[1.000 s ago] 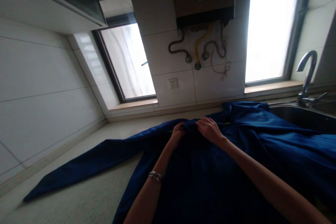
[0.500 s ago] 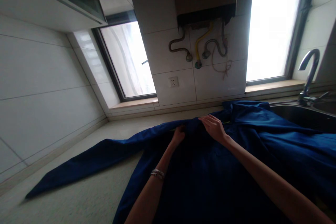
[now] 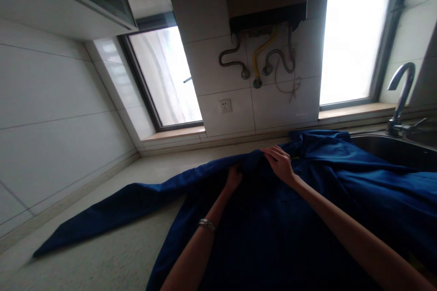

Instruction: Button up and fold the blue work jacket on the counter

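A dark blue long-sleeved jacket (image 3: 252, 232) lies spread over the countertop, one sleeve (image 3: 112, 209) stretched out to the left. My left hand (image 3: 234, 178) is closed on the cloth near the jacket's top edge, its fingertips tucked into the fabric and hidden. Just right of it, my right hand (image 3: 282, 163) pinches the same top edge, thumb and fingers together on the cloth. Between both hands the fabric is raised in a fold. A small yellow-green mark shows on the cloth beside my right hand.
At the right stands a sink (image 3: 372, 148) with a chrome faucet (image 3: 404, 91); part of the jacket lies against its rim. A water heater (image 3: 268, 4) with pipes hangs on the tiled wall, above a socket (image 3: 225, 106). The pale countertop (image 3: 112, 254) shows at the left.
My left hand has shifted slightly right along the cloth. The fold between my hands has risen a little, and my right hand's fingers have moved slightly. The heater's green light no longer shows.
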Motion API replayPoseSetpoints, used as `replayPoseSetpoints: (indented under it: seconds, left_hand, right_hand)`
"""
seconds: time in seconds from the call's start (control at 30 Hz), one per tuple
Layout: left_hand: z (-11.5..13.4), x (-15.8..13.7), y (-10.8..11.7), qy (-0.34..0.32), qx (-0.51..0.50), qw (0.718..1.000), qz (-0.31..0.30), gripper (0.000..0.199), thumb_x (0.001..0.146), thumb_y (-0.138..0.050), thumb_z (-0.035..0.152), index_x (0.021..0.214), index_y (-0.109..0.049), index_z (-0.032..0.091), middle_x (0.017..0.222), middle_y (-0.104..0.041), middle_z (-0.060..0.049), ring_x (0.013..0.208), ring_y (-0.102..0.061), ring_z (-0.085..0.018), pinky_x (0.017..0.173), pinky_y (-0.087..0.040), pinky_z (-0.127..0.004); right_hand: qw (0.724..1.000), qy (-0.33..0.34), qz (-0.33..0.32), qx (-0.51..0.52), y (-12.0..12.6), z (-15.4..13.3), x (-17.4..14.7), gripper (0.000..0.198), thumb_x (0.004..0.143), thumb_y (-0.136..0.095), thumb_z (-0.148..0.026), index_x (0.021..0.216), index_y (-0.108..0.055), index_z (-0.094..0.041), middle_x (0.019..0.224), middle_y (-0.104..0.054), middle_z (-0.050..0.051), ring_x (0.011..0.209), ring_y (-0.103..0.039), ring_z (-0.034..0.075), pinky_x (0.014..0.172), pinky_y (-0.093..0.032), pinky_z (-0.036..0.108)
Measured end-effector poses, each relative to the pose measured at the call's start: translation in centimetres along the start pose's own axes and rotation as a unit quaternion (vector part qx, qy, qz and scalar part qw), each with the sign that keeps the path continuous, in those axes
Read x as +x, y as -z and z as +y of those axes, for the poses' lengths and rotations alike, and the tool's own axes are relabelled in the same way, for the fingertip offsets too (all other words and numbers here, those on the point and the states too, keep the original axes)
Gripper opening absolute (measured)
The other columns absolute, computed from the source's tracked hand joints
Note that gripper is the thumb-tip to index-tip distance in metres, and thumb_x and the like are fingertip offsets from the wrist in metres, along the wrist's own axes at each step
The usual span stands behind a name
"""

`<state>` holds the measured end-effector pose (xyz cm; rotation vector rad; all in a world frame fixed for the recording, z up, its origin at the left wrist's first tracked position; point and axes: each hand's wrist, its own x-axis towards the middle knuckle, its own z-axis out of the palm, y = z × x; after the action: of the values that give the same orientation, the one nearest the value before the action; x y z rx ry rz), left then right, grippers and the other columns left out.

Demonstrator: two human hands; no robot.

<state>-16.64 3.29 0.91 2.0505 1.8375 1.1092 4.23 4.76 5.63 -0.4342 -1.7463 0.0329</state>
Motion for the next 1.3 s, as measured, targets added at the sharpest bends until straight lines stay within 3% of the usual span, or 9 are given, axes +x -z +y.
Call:
replayPoseSetpoints:
  seconds: [0.17, 0.3, 0.4, 0.5, 0.7, 0.87, 1.03, 1.13, 1.3]
  left_hand:
    - [2.6, -1.6, 1.9, 0.028, 0.231, 0.972, -0.012, 0.024, 0.084, -0.046, 0.02, 0.097, -0.064, 0.013, 0.095, -0.067, -0.014, 0.09, -0.064, -0.024, 0.077, -0.048, -0.032]
    - [5.3, -2.9, 3.7, -0.116, 0.207, 0.967, -0.097, 0.018, 0.079, -0.052, 0.024, 0.066, -0.06, 0.016, 0.066, -0.063, -0.003, 0.063, -0.061, -0.015, 0.059, -0.041, -0.022]
    - [7.1, -3.7, 3.6, -0.175, 0.187, 0.967, 0.001, 0.021, 0.084, -0.046, 0.027, 0.07, -0.057, 0.016, 0.065, -0.061, -0.001, 0.061, -0.058, -0.012, 0.058, -0.038, -0.021]
    - [8.1, -3.9, 2.9, -0.135, 0.237, 0.959, 0.081, 0.019, 0.086, -0.045, 0.033, 0.086, -0.056, 0.017, 0.077, -0.065, -0.003, 0.068, -0.061, -0.015, 0.058, -0.037, -0.024]
    - [8.9, -4.0, 2.5, -0.062, 0.325, 0.941, 0.066, 0.025, 0.088, -0.043, 0.04, 0.095, -0.054, 0.019, 0.084, -0.067, -0.006, 0.074, -0.064, -0.022, 0.059, -0.039, -0.027]
    - [9.0, -3.9, 3.2, -0.022, 0.333, 0.941, 0.058, 0.019, 0.088, -0.043, 0.029, 0.099, -0.055, 0.02, 0.087, -0.067, -0.007, 0.08, -0.065, -0.022, 0.062, -0.039, -0.027]
    - [7.8, -2.9, 5.2, 0.048, 0.32, 0.941, 0.098, 0.021, 0.089, -0.04, 0.029, 0.096, -0.058, 0.02, 0.084, -0.067, -0.008, 0.078, -0.064, -0.022, 0.064, -0.038, -0.027]
    - [6.6, -2.2, 6.0, 0.092, 0.32, 0.935, 0.123, 0.023, 0.089, -0.04, 0.03, 0.092, -0.06, 0.02, 0.078, -0.067, -0.007, 0.074, -0.064, -0.022, 0.063, -0.036, -0.027]
    - [4.8, -1.4, 6.3, 0.126, 0.308, 0.933, 0.135, 0.023, 0.088, -0.039, 0.029, 0.09, -0.06, 0.02, 0.075, -0.067, -0.006, 0.073, -0.063, -0.021, 0.06, -0.035, -0.026]
  right_hand:
    - [0.999, 0.013, -0.03, -0.027, 0.2, 0.3, 0.1, 0.024, 0.089, -0.052, -0.022, 0.107, -0.066, -0.027, 0.093, -0.068, 0.002, 0.083, -0.059, 0.017, 0.08, -0.047, 0.035]
    - [0.996, 0.029, -0.047, -0.065, 0.4, 0.6, 0.1, 0.023, 0.089, -0.052, -0.022, 0.108, -0.066, -0.025, 0.092, -0.068, 0.003, 0.083, -0.058, 0.018, 0.08, -0.046, 0.035]
    - [0.993, 0.052, -0.063, -0.088, 0.4, 0.6, 0.0, 0.023, 0.089, -0.052, -0.022, 0.108, -0.066, -0.024, 0.091, -0.068, 0.003, 0.083, -0.057, 0.018, 0.08, -0.045, 0.035]
    - [0.989, 0.07, -0.078, -0.102, 0.3, 0.4, -0.1, 0.023, 0.089, -0.051, -0.021, 0.109, -0.065, -0.023, 0.092, -0.068, 0.004, 0.083, -0.056, 0.017, 0.079, -0.045, 0.035]
    - [0.977, 0.121, -0.14, -0.104, -0.5, 0.0, -0.8, 0.025, 0.091, -0.048, -0.021, 0.111, -0.063, -0.022, 0.095, -0.067, 0.004, 0.087, -0.056, 0.017, 0.08, -0.045, 0.034]
    - [0.953, 0.141, -0.231, -0.134, 0.4, 0.2, -0.5, 0.033, 0.086, -0.054, -0.031, 0.119, -0.058, -0.024, 0.103, -0.064, 0.006, 0.095, -0.055, 0.02, 0.086, -0.045, 0.036]
    - [0.961, 0.038, -0.242, -0.129, 3.0, 2.0, 0.2, 0.059, 0.072, -0.068, -0.045, 0.124, -0.052, -0.023, 0.111, -0.058, 0.008, 0.104, -0.052, 0.023, 0.089, -0.044, 0.039]
    - [0.971, -0.061, -0.217, -0.078, 4.1, 4.0, 0.2, 0.044, 0.073, -0.066, -0.049, 0.106, -0.061, -0.02, 0.093, -0.062, 0.005, 0.086, -0.057, 0.019, 0.077, -0.047, 0.032]
    - [0.951, -0.207, -0.228, 0.001, 3.9, 7.2, -0.8, 0.033, 0.074, -0.064, -0.049, 0.082, -0.068, -0.018, 0.07, -0.063, 0.001, 0.062, -0.055, 0.013, 0.06, -0.046, 0.025]
